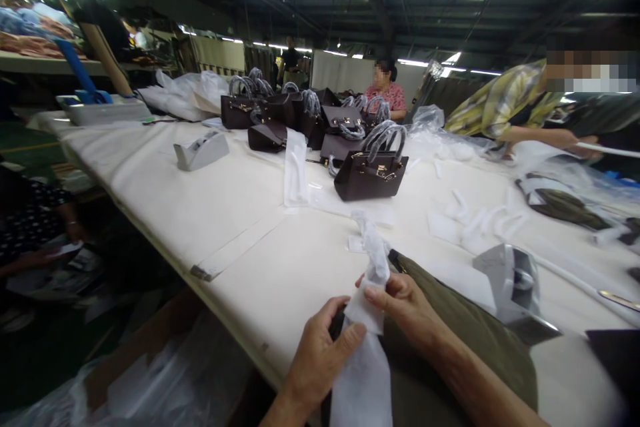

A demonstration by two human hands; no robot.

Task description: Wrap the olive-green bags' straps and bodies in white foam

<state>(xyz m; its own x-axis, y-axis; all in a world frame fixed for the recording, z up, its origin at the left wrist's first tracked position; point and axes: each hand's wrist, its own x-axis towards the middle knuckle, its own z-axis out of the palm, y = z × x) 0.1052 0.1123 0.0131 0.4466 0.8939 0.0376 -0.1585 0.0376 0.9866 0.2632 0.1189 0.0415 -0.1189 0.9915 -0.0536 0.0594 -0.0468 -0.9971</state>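
Observation:
In the head view, my left hand [325, 353] grips a strip of white wrapping foam [363, 377] from the left, thumb on top, with something dark under it. My right hand [400, 303] pinches the same wrapping a little higher up. Beyond my fingers the wrapping narrows into a twisted, crinkled end [373, 240]. An olive-green fabric bag [465, 320] lies on the table beneath my right forearm. How the wrapped dark part joins the bag is hidden by my hands.
Dark brown handbags [373, 177] with wrapped handles crowd the table's far middle. Grey tape dispensers [510, 287] [203, 149] stand to the right and left. White foam pieces [485, 220] are scattered at right. A co-worker in a checked shirt [505, 100] leans over the right side.

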